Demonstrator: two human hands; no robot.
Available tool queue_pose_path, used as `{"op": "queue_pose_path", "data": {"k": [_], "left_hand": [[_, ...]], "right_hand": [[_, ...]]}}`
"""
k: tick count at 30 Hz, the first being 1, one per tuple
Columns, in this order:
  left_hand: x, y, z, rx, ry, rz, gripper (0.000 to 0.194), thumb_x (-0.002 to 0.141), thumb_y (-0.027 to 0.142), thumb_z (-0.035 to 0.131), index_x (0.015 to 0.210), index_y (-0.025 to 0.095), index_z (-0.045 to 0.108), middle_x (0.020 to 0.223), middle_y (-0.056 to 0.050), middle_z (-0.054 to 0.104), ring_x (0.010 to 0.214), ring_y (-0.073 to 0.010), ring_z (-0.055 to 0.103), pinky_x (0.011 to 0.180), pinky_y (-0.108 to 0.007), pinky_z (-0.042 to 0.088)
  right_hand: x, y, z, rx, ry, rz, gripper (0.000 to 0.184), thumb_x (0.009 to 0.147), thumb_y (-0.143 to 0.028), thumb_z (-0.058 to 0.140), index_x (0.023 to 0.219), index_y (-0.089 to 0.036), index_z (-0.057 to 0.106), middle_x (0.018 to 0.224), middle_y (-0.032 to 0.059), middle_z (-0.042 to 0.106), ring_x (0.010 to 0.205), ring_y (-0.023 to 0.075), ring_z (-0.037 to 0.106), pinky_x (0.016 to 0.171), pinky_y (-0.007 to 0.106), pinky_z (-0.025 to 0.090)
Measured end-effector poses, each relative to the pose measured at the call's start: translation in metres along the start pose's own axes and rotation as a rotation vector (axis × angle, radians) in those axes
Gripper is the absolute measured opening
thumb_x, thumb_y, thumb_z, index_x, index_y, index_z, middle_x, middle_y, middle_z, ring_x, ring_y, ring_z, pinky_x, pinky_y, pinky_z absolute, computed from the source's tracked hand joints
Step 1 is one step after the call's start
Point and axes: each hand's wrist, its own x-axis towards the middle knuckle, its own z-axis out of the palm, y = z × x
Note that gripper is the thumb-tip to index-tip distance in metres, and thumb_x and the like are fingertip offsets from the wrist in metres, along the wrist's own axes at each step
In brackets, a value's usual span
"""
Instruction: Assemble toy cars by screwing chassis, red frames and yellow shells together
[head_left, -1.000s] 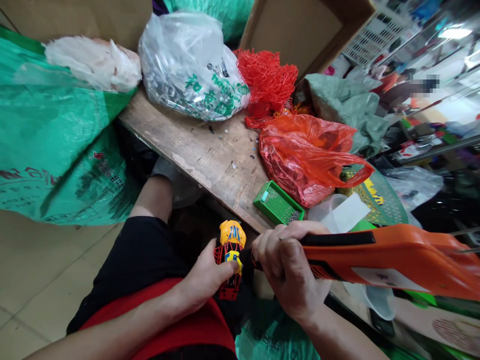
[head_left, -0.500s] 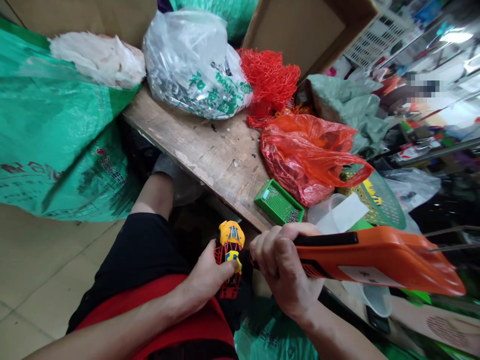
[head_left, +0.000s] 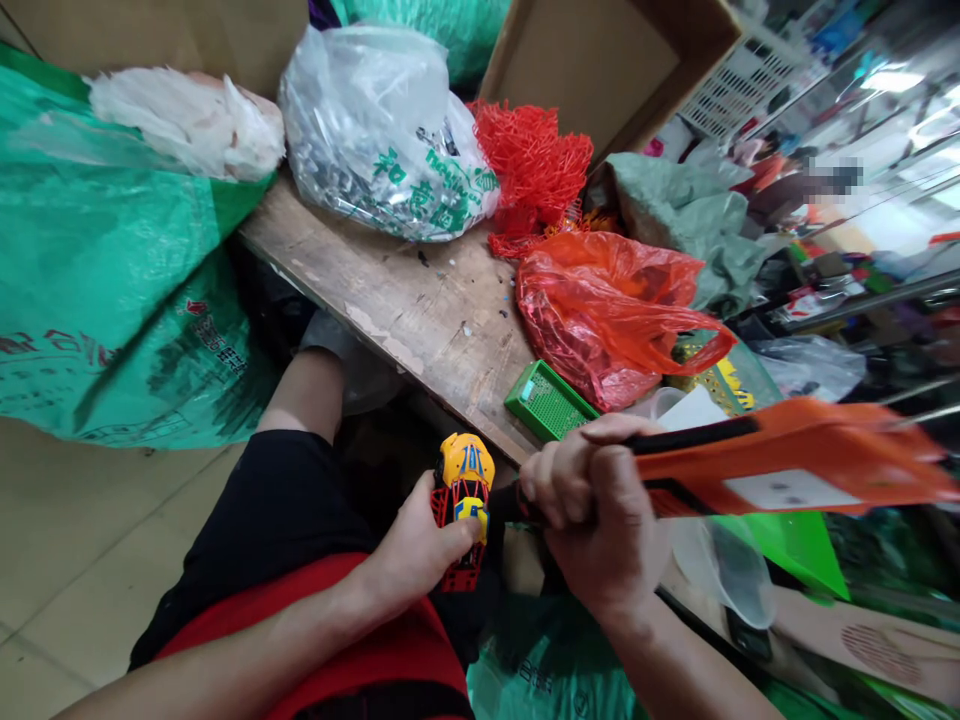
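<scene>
My left hand [head_left: 421, 545] is closed around a toy car [head_left: 466, 460] with a yellow body, blue markings and a red frame, held above my lap with the thumb across it. My right hand [head_left: 600, 505] grips the dark front end of an orange electric screwdriver [head_left: 832, 445], whose body stretches away to the right and is blurred at its far end. Its dark nose points left at the car's side; whether the tip touches the car I cannot tell. On the bench edge just beyond my right hand sits a small green plastic box [head_left: 523, 412].
The wooden bench [head_left: 442, 330] carries a clear bag of parts [head_left: 375, 140], red netting [head_left: 532, 165] and a red plastic bag [head_left: 607, 300]. A large green sack [head_left: 112, 270] stands at left. Clear tubs [head_left: 724, 575] lie at right. Another person is blurred in the background.
The screwdriver's body has swung upward, and my right hand has shifted right and slightly up, away from the car. My left hand keeps the car in nearly the same place.
</scene>
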Motion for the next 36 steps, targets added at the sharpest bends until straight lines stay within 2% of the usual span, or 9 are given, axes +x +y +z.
{"op": "queue_pose_path", "data": {"k": [3, 6, 11, 16, 24, 36], "left_hand": [[0.000, 0.001, -0.002, -0.006, -0.030, -0.002, 0.052, 0.068, 0.035, 0.080, 0.109, 0.014, 0.057, 0.094, -0.008, 0.069, 0.083, -0.0221, 0.064, 0.074, -0.035, 0.055], [0.000, -0.004, -0.005, -0.051, -0.058, -0.005, 0.056, 0.067, 0.041, 0.081, 0.109, 0.015, 0.056, 0.093, -0.007, 0.069, 0.081, -0.0211, 0.063, 0.072, -0.034, 0.055], [0.006, -0.018, -0.013, -0.047, -0.072, 0.030, 0.055, 0.071, 0.048, 0.082, 0.110, 0.017, 0.057, 0.090, -0.006, 0.068, 0.076, -0.0193, 0.063, 0.069, -0.032, 0.054], [0.009, -0.025, -0.016, -0.077, -0.059, 0.010, 0.060, 0.068, 0.053, 0.084, 0.110, 0.018, 0.060, 0.086, -0.005, 0.069, 0.071, -0.0184, 0.064, 0.065, -0.031, 0.053], [0.005, -0.019, -0.016, -0.123, -0.022, -0.019, 0.054, 0.070, 0.052, 0.085, 0.106, 0.017, 0.064, 0.083, -0.006, 0.072, 0.070, -0.0198, 0.067, 0.065, -0.031, 0.054], [0.004, -0.017, -0.016, -0.136, 0.009, -0.028, 0.054, 0.067, 0.051, 0.086, 0.104, 0.017, 0.066, 0.084, -0.007, 0.072, 0.073, -0.0224, 0.067, 0.065, -0.033, 0.054]], "right_hand": [[0.020, -0.018, -0.001, -0.022, 0.085, -0.072, 0.017, 0.087, -0.028, 0.076, 0.085, -0.022, 0.060, 0.045, -0.0132, 0.042, 0.034, 0.0056, 0.034, 0.042, 0.022, 0.041], [0.043, -0.024, -0.010, -0.093, 0.153, -0.169, 0.023, 0.083, -0.027, 0.079, 0.080, -0.021, 0.057, 0.044, -0.0130, 0.042, 0.035, 0.0061, 0.033, 0.041, 0.021, 0.039], [0.085, -0.007, -0.035, -0.143, 0.223, -0.323, 0.029, 0.083, -0.032, 0.080, 0.080, -0.022, 0.054, 0.045, -0.0126, 0.043, 0.036, 0.0062, 0.035, 0.040, 0.021, 0.037], [0.115, 0.014, -0.055, -0.164, 0.238, -0.357, 0.033, 0.083, -0.043, 0.079, 0.081, -0.021, 0.054, 0.047, -0.0124, 0.044, 0.037, 0.0067, 0.040, 0.039, 0.021, 0.039], [0.131, 0.033, -0.062, -0.137, 0.246, -0.341, 0.035, 0.082, -0.046, 0.079, 0.086, -0.022, 0.054, 0.050, -0.0126, 0.046, 0.038, 0.0066, 0.040, 0.040, 0.021, 0.041], [0.136, 0.039, -0.061, -0.103, 0.238, -0.287, 0.034, 0.079, -0.040, 0.081, 0.085, -0.022, 0.054, 0.049, -0.0127, 0.047, 0.036, 0.0058, 0.040, 0.038, 0.020, 0.039]]}}
